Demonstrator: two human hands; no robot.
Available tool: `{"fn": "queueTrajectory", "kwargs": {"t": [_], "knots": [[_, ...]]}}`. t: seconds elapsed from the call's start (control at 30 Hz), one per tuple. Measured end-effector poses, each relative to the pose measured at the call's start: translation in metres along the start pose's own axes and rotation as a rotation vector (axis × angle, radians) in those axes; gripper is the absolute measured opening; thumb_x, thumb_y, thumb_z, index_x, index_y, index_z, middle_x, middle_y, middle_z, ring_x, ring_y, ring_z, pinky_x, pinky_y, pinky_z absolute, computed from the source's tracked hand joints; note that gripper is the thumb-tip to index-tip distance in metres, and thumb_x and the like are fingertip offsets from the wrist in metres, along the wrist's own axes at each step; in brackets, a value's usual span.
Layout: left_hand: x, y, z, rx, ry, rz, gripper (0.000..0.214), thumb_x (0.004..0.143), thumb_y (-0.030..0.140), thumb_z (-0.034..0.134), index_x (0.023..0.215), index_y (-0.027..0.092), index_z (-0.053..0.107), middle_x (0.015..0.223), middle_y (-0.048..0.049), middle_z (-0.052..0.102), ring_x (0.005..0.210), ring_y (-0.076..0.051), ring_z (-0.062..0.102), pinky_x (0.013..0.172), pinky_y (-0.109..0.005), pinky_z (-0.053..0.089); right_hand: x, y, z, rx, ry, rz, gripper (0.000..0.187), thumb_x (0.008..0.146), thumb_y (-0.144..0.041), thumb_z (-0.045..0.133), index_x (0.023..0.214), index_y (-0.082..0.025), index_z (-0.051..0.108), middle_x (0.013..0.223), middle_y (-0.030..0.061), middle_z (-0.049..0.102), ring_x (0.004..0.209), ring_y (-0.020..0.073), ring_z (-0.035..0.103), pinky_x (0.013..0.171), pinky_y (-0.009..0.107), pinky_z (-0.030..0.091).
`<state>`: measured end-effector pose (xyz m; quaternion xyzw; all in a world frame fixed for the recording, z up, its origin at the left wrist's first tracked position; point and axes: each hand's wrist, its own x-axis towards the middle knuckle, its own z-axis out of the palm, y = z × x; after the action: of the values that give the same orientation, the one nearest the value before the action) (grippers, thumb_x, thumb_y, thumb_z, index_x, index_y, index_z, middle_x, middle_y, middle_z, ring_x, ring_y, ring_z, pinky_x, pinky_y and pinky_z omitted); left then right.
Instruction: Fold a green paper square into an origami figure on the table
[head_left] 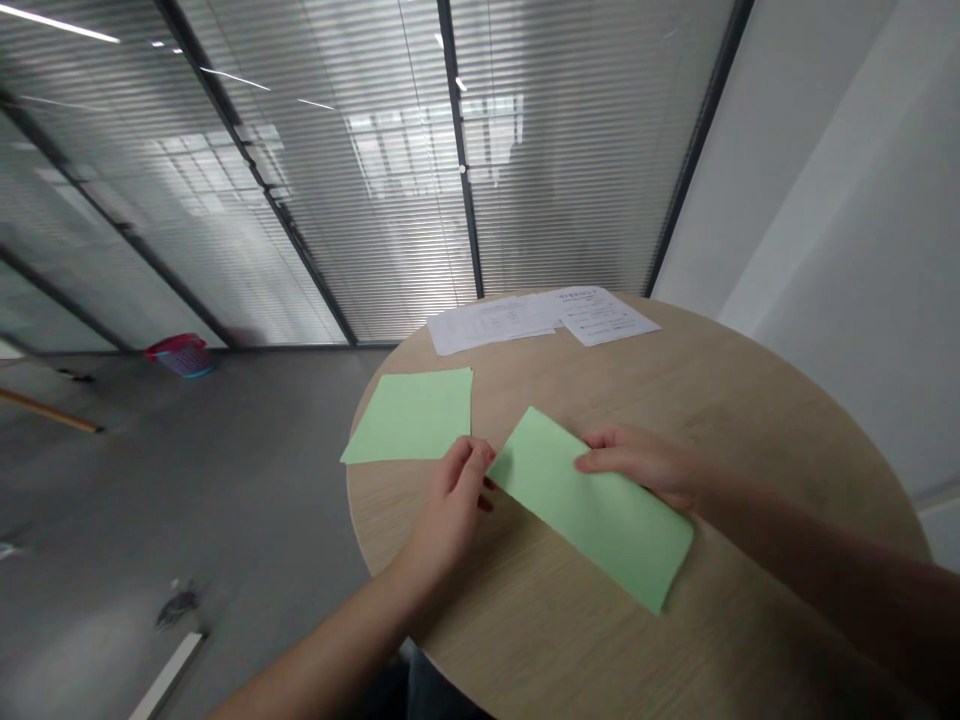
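Note:
A folded sheet of green paper, long and narrow, is held at a slant above the round table. My right hand grips its upper long edge, thumb on top and fingers behind. At its left corner, my left hand has thumb and forefinger closed together on the paper's edge, with the other fingers curled. To the left of the folded piece lies a flat green sheet, its left corner reaching the table's edge; my left hand is close to its lower right corner.
Printed white papers lie at the table's far side. Beyond stands a glass partition with blinds; a white wall rises on the right. On the grey floor to the left sits a pink and blue basket.

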<state>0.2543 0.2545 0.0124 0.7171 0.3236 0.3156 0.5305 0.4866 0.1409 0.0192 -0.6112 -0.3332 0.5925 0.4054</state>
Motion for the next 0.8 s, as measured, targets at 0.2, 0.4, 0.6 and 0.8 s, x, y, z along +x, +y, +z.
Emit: {"fn": "queueTrajectory", "kwargs": {"t": [0.2, 0.4, 0.6, 0.8], "knots": [[-0.002, 0.005, -0.005, 0.751, -0.234, 0.693, 0.027, 0.102, 0.019, 0.047, 0.123, 0.018, 0.064, 0.125, -0.0137, 0.068, 0.118, -0.028, 0.063, 0.103, -0.049, 0.053, 0.018, -0.018, -0.013, -0.647, -0.138, 0.100, 0.017, 0.074, -0.033, 0.064, 0.079, -0.020, 0.074, 0.073, 0.0039, 0.074, 0.058, 0.0174, 0.064, 0.056, 0.028, 0.047], [0.001, -0.016, 0.028, 0.997, -0.464, 0.659, 0.026, 0.099, 0.014, 0.053, 0.119, 0.010, 0.068, 0.123, -0.0166, 0.071, 0.118, -0.030, 0.066, 0.103, -0.046, 0.057, 0.037, -0.033, 0.001, -0.953, -0.133, 0.141, 0.012, 0.069, -0.027, 0.065, 0.060, -0.020, 0.068, 0.056, 0.0018, 0.063, 0.050, 0.0167, 0.054, 0.049, 0.029, 0.037], [0.000, -0.028, 0.028, 0.979, -0.438, 0.610, 0.035, 0.102, 0.019, 0.051, 0.129, 0.004, 0.066, 0.133, -0.0211, 0.068, 0.124, -0.032, 0.065, 0.107, -0.048, 0.055, 0.018, -0.035, 0.002, -1.245, 0.081, 0.009, 0.013, 0.074, -0.024, 0.070, 0.084, -0.019, 0.076, 0.078, 0.0087, 0.075, 0.076, 0.0269, 0.069, 0.067, 0.035, 0.048], [0.002, -0.032, 0.030, 1.003, -0.443, 0.616, 0.044, 0.100, 0.018, 0.050, 0.139, 0.001, 0.061, 0.142, -0.0218, 0.065, 0.132, -0.034, 0.061, 0.113, -0.047, 0.051, -0.012, 0.004, 0.037, -1.535, 0.301, -0.474, 0.039, 0.096, -0.010, 0.047, 0.126, -0.014, 0.071, 0.121, 0.0162, 0.074, 0.113, 0.0338, 0.067, 0.101, 0.051, 0.049]]}}
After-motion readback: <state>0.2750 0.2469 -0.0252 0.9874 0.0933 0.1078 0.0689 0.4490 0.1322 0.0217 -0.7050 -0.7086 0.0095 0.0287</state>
